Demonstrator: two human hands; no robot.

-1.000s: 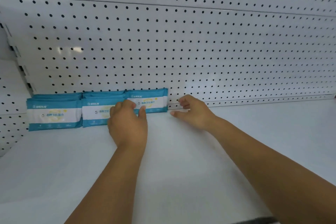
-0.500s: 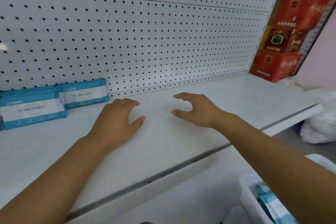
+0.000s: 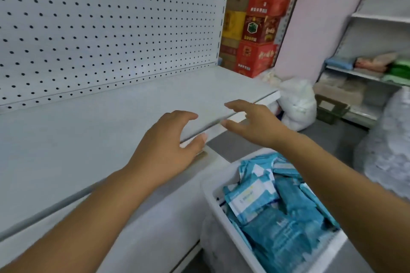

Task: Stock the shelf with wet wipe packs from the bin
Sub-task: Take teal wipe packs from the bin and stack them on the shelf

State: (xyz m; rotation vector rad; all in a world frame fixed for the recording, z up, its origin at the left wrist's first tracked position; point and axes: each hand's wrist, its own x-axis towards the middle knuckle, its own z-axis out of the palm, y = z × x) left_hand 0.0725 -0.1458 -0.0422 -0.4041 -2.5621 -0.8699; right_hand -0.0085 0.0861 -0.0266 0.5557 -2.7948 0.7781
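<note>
A white bin [image 3: 224,213] stands at the lower right, below the shelf's front edge, filled with several blue-and-white wet wipe packs [image 3: 275,213]. The white shelf board [image 3: 93,139] runs across the left and middle under a pegboard back. My left hand [image 3: 168,150] hovers over the shelf's front edge, fingers loosely curved, holding nothing. My right hand [image 3: 253,125] is just right of it, beyond the shelf edge and above the far end of the bin, fingers spread and empty. The packs placed on the shelf are out of view.
Red and yellow cartons [image 3: 255,29] are stacked past the shelf's right end. A white sack [image 3: 297,104] lies on the grey floor. Another shelving unit [image 3: 366,68] with goods stands at the right, and a pale bag [image 3: 386,148] sits beside the bin.
Both hands have pulled back from the packs at the rear of the shelf and moved right toward the bin. My view has swung right and down, bringing the bin into sight.
</note>
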